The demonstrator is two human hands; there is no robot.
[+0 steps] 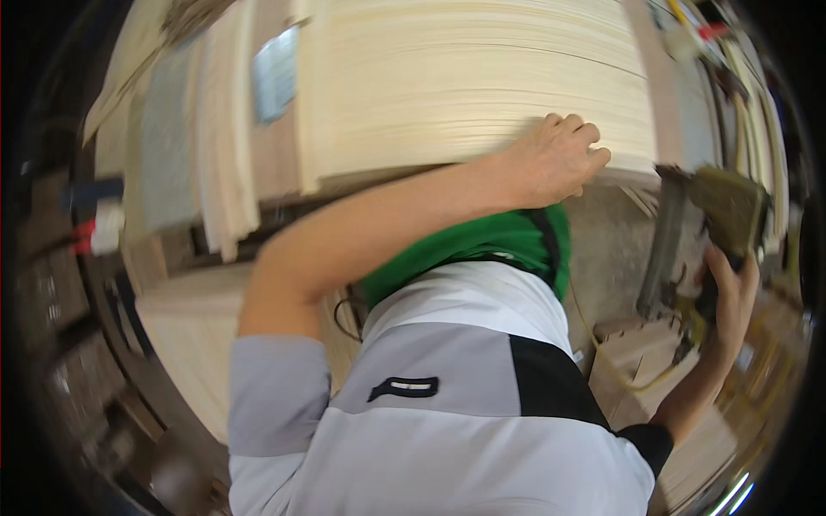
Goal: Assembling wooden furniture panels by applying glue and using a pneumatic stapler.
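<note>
My right hand (730,297) is wrapped round the handle of an olive-green and black nail gun (730,202). Its long grey magazine points down beside the workbench. My left arm reaches across my body, and my left hand (559,163) lies at the near edge of a broad layer of pale wooden strips (482,95). The fingers of that hand are curled in. Whether something small is pinched under them is hidden. A gap of bench edge separates the left hand from the nail gun.
A thin yellow hose (641,385) hangs at the right near wooden boards (632,344). On the left lie more planks (225,129) and a shiny bluish plastic packet (275,76). Below them stands a stack of pale boards (189,318). Tools and strips crowd the far right.
</note>
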